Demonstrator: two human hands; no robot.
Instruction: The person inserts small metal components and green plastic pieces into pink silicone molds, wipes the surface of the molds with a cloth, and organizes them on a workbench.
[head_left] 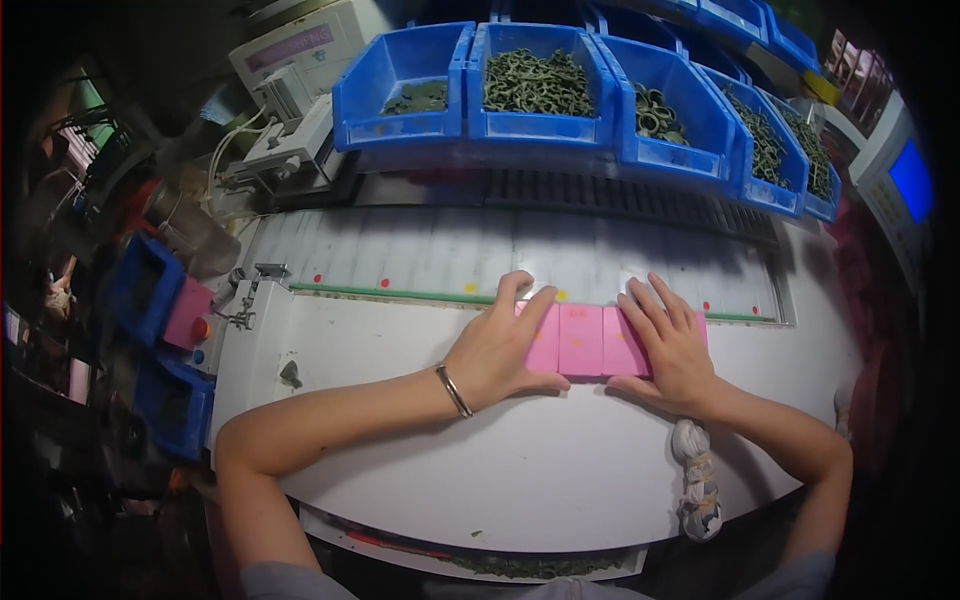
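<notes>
Pink blocks (581, 340) sit in a tight row on the white worktable (520, 460), pressed between my two hands. My left hand (497, 345), a metal bangle (453, 389) at its wrist, lies flat with fingers spread over the row's left end; my right hand (668, 345) lies flat and open over the right end. Just beyond them I see the pale conveyor belt (440, 255), and farther back blue bins (540, 85) of dark green rings (535, 82).

Pink blocks (581, 340) (ends under both hands)
</notes>
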